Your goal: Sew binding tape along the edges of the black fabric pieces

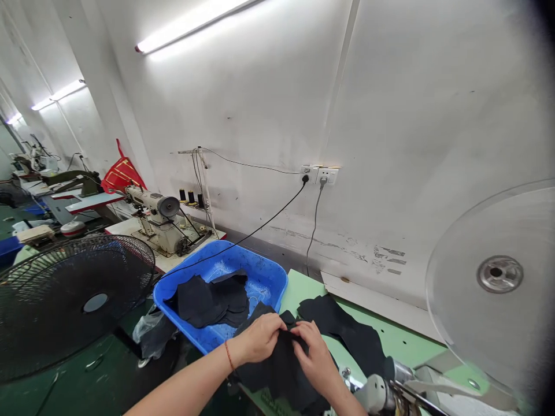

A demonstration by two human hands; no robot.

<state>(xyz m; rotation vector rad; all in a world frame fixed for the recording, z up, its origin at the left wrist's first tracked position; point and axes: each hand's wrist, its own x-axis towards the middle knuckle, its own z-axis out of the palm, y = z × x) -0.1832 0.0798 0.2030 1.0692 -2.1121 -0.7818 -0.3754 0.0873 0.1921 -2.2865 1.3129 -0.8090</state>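
Black fabric pieces (281, 370) lie under and between my two hands at the near edge of the green table. My left hand (259, 338), with a red string on its wrist, pinches the top edge of this fabric. Close beside it on the right, my right hand (313, 352) has its thumb and fingertips on the same fabric, fingers bent. More black cut pieces (347, 332) lie on the green table to the right. A blue tub (264, 268) at the left holds a stack of black pieces (208, 300).
A sewing machine head (377, 393) stands at the lower right, below a large clear disc (489, 277). A black fan (73, 300) fills the left. Behind it is another sewing machine (158, 214). Cords hang from a wall socket (321, 174).
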